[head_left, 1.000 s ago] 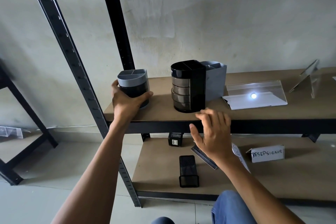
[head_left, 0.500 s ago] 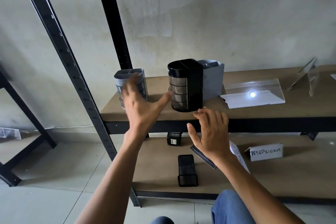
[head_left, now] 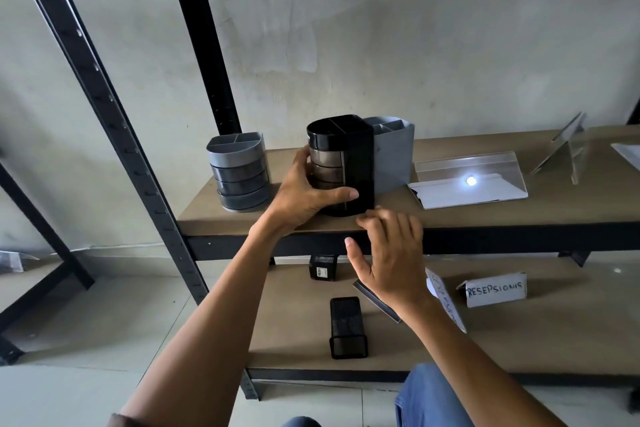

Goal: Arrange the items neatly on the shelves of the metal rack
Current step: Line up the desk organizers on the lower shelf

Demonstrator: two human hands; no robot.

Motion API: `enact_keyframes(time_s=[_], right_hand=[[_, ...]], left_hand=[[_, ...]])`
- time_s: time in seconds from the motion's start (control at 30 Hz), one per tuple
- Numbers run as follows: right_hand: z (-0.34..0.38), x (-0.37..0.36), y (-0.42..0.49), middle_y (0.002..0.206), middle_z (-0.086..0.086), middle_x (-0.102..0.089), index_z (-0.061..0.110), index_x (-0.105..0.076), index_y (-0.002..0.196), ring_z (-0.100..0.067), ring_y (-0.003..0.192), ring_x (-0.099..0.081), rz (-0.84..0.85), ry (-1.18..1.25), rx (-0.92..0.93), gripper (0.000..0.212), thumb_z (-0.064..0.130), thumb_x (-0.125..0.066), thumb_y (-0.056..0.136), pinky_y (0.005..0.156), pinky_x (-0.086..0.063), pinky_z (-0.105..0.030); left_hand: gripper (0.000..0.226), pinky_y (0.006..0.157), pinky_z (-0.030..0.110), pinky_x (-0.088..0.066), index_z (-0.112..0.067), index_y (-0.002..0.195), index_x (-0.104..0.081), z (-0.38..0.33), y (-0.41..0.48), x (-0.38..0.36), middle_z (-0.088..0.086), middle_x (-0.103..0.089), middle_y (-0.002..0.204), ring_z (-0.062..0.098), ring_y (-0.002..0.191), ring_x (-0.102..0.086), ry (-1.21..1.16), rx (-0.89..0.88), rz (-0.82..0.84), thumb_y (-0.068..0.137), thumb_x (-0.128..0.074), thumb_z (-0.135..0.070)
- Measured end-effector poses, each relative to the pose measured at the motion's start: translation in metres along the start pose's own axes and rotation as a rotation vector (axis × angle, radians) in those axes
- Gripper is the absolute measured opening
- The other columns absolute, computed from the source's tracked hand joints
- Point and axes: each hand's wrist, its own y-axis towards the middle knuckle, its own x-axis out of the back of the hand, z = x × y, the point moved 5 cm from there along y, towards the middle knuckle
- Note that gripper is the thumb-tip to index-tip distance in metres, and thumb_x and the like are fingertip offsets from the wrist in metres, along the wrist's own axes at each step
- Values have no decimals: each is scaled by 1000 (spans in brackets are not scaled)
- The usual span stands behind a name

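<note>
LOWER SHELF, UPPER SHELF: I am reading "RESEPSIONIS", hand-lettered in capitals, on a folded white card (head_left: 495, 289) standing on the lower shelf (head_left: 519, 340). A second card (head_left: 446, 302) beside the right wrist is carrying writing I cannot make out, and the sticker on a small black box (head_left: 323, 267) at the back is too small to read.

On the upper shelf (head_left: 485, 215) the left hand (head_left: 304, 194) is closing its grip round the black organizer (head_left: 349, 149), thumb across the front, fingers round its left side. The organizer is standing upright near the shelf's front edge. It is glossy black, with divided compartments on top and smoky translucent drawers stacked down its curved face.

A grey caddy (head_left: 394, 152) is standing right against its far right side. A grey drawer organizer (head_left: 239, 172) is standing apart to the left, with bare board showing between them. The right hand (head_left: 391, 260) is hovering at the front rail just beside the organizer's base, its grip open and fingers relaxed. Further right, a clear acrylic holder (head_left: 467, 180) is lying flat.
</note>
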Motion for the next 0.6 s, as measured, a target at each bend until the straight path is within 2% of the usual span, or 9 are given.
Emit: enact_keyframes(time_s=[0.13, 0.23, 0.27, 0.33, 0.43, 0.53, 0.6], right_hand=[[0, 0, 0, 97, -9, -61, 13, -55, 97, -26, 87, -55, 1, 0, 5, 28, 39, -49, 88, 82, -35, -38], [0, 1, 0, 97, -10, -60, 14, -53, 97, -26, 87, -54, -4, -3, 10, 27, 39, -49, 88, 82, -34, -38], [0, 1, 0, 96, -10, -60, 15, -52, 97, -25, 87, -53, -6, -3, 10, 26, 40, -49, 88, 82, -34, -38], [0, 1, 0, 96, -10, -60, 15, -50, 98, -25, 87, -52, -11, -1, 9, 26, 40, -48, 88, 81, -34, -38], [1, 1, 1, 96, -10, -61, 15, -50, 98, -26, 86, -53, -14, 4, 8, 26, 40, -49, 88, 81, -35, -38], [1, 2, 0, 95, -10, -61, 16, -49, 97, -26, 87, -52, -19, 4, 11, 25, 39, -49, 88, 81, -35, -38], [1, 3, 0, 94, -10, -60, 15, -50, 97, -26, 86, -52, -24, 6, 15, 25, 38, -49, 88, 81, -35, -38]], left_hand=[[80, 71, 23, -55, -13, 129, -48, -4, -4, 2, -1, -66, 107, 5, 89, -67, -19, -1, -11, 61, -91, -14], [89, 64, 24, -55, -16, 127, -49, -4, -7, 8, 0, -66, 107, 11, 86, -67, -3, 3, -44, 51, -94, -30], [96, 65, 27, -56, -19, 127, -49, -2, -8, 10, 1, -66, 108, 16, 88, -67, 7, 5, -70, 45, -96, -38], [106, 77, 37, -59, -27, 126, -47, 4, -8, 16, 1, -64, 113, 22, 96, -67, 52, 21, -140, 36, -95, -55], [112, 91, 43, -56, -31, 129, -46, 8, -9, 20, -3, -62, 118, 16, 108, -63, 79, 32, -183, 33, -92, -65], [119, 96, 39, -53, -26, 138, -40, 3, -8, 16, -2, -59, 125, 11, 112, -60, 71, 20, -160, 37, -92, -61], [116, 97, 35, -52, -21, 143, -36, 0, -6, 13, -1, -57, 130, 7, 112, -61, -2, 10, -135, 46, -95, -45]])
